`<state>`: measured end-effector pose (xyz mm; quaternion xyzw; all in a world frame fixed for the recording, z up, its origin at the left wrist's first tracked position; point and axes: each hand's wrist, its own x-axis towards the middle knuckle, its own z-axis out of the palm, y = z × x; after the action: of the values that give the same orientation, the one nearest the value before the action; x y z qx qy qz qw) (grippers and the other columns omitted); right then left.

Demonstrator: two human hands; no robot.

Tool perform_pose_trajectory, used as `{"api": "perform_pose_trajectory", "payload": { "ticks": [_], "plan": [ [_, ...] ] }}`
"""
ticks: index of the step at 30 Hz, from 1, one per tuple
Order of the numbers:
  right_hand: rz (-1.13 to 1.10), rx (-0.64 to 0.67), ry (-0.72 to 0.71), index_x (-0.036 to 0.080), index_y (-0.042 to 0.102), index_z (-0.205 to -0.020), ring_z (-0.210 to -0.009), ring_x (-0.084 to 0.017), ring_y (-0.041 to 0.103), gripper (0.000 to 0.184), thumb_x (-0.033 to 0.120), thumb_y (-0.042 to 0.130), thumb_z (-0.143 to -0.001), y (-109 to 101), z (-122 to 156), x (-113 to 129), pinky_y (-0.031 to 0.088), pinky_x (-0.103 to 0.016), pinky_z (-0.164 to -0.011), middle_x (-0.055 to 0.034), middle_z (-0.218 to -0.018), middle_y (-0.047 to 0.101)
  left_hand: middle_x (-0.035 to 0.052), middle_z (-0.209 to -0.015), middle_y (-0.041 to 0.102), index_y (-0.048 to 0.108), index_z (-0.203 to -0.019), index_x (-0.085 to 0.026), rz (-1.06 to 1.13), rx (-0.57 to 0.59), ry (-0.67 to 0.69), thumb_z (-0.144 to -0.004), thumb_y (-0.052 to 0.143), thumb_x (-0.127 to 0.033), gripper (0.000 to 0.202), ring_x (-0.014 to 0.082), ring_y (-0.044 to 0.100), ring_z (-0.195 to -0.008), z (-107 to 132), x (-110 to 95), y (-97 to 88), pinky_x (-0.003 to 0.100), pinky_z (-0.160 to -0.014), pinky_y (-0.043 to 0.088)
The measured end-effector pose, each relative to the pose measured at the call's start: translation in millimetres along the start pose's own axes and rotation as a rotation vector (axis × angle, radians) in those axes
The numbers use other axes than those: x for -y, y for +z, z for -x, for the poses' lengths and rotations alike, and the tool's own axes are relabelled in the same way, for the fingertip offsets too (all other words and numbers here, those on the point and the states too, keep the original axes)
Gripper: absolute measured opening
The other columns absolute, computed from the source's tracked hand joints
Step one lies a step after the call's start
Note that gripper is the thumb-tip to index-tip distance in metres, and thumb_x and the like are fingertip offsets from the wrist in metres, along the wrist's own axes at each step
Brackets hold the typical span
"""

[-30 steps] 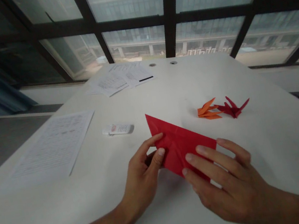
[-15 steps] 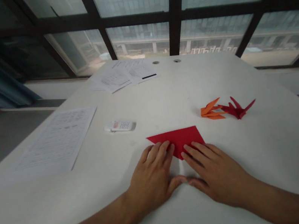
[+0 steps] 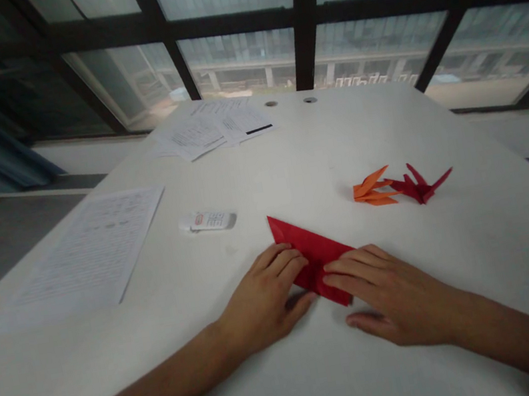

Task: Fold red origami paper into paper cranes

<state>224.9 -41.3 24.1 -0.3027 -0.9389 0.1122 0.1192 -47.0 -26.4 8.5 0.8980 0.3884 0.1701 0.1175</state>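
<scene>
A folded red paper triangle lies on the white table in front of me. My left hand rests flat with its fingertips on the paper's left part, thumb tucked under the edge. My right hand lies flat too, fingers stretched across the paper's lower right corner. Both hands press the paper; neither grips it.
An orange folded paper crane and a dark red one sit to the right. A small white glue stick lies left of the paper. A printed sheet and more papers lie further left and back.
The red paper was held up a second ago, then laid flat as a wide triangle. It has since turned, its point toward the upper left, with both hands still on it.
</scene>
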Motion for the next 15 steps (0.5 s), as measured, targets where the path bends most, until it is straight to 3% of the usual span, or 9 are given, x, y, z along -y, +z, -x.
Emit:
{"api": "perform_pose_trajectory", "payload": {
  "ticks": [3, 5, 11, 15],
  "plan": [
    [-0.027, -0.068, 0.017, 0.016, 0.047, -0.15, -0.134, -0.03, 0.055, 0.061, 0.029, 0.066, -0.094, 4.0, -0.7, -13.2, 0.046, -0.053, -0.111, -0.0167, -0.149, 0.058, 0.0071, -0.125, 0.069, 0.065, -0.113, -0.02, -0.004, -0.065, -0.034, -0.1, 0.06, -0.029, 0.017, 0.0247, 0.061, -0.12, -2.1, 8.3, -2.6, 0.044, -0.111, 0.045],
    [-0.06, -0.072, 0.029, 0.014, 0.045, -0.151, -0.135, -0.03, 0.054, 0.063, 0.029, 0.067, -0.093, 8.1, -0.5, -19.9, 0.047, -0.052, -0.112, -0.0177, -0.15, 0.057, 0.0059, -0.12, 0.07, 0.064, -0.107, -0.021, -0.015, -0.084, -0.038, -0.1, 0.059, -0.029, 0.012, 0.0239, 0.063, -0.114, -2.0, 11.5, -5.1, 0.045, -0.11, 0.044],
    [-0.078, -0.145, 0.055, 0.017, 0.047, -0.15, -0.132, -0.028, 0.059, 0.058, 0.015, 0.06, -0.094, 16.6, 1.3, -30.5, 0.05, -0.052, -0.11, -0.0164, -0.146, 0.062, 0.0084, -0.12, 0.07, 0.061, -0.115, -0.02, -0.02, -0.057, 0.002, -0.094, 0.063, -0.034, 0.025, 0.026, 0.062, -0.119, 0.2, 7.0, -9.2, 0.047, -0.114, 0.036],
    [-0.031, -0.24, 0.026, 0.021, 0.065, -0.131, -0.123, -0.026, 0.065, 0.037, 0.012, 0.057, -0.096, 19.3, 0.1, -31.5, 0.054, -0.05, -0.104, -0.0123, -0.135, 0.069, 0.0082, -0.118, 0.07, 0.062, -0.113, -0.02, -0.069, -0.054, 0.015, -0.095, 0.062, -0.036, 0.024, 0.0262, 0.063, -0.12, 1.2, 4.0, -8.7, 0.05, -0.118, 0.028]
  ]
}}
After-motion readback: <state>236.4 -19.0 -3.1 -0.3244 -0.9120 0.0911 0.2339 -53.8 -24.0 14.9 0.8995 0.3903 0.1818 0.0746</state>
